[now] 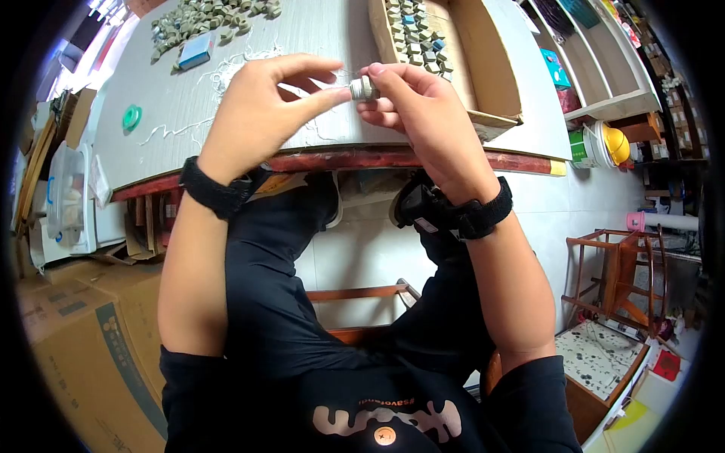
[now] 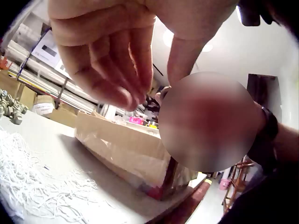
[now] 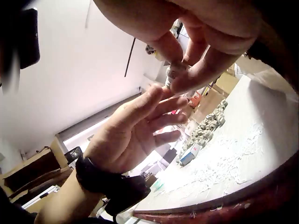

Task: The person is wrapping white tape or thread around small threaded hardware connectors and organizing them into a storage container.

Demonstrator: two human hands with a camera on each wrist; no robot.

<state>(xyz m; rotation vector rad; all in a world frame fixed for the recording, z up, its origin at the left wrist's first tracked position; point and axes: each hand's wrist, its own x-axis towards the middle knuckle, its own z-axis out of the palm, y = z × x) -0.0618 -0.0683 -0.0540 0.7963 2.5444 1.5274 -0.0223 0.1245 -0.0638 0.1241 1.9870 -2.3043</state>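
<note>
A: While the right hand [image 1: 423, 113] pinches the small grey fitting [image 1: 363, 89] between thumb and fingertips, what is the left hand [image 1: 257, 113] doing?

B: Its fingers are straight and spread. The index fingertip rests against the fitting's side and nothing is gripped. The fitting is held in the air just over the near edge of the table [image 1: 317, 45], between the two hands.

A: What would make this handling go well?

B: Probably a firm right-hand pinch on the ends, so the piece cannot roll, with the left index pressing lightly rather than pushing it out of the grip. The right wrist view shows how little of the fitting is exposed, so small finger movements seem wise.

A: And what lies around them?

B: White shreds [image 2: 28, 177] litter the tabletop under the hands. A cardboard box [image 1: 491, 68] to the right holds more grey pieces [image 1: 415, 38]. A loose pile of them [image 1: 204, 19] lies at the far left beside a blue packet [image 1: 196, 51], and a green roll [image 1: 132, 117] sits near the left edge.

A: Does anything stand in the way?

B: The box corner is close to the right hand, and a dropped fitting could fall past the table edge into the lap.
</note>
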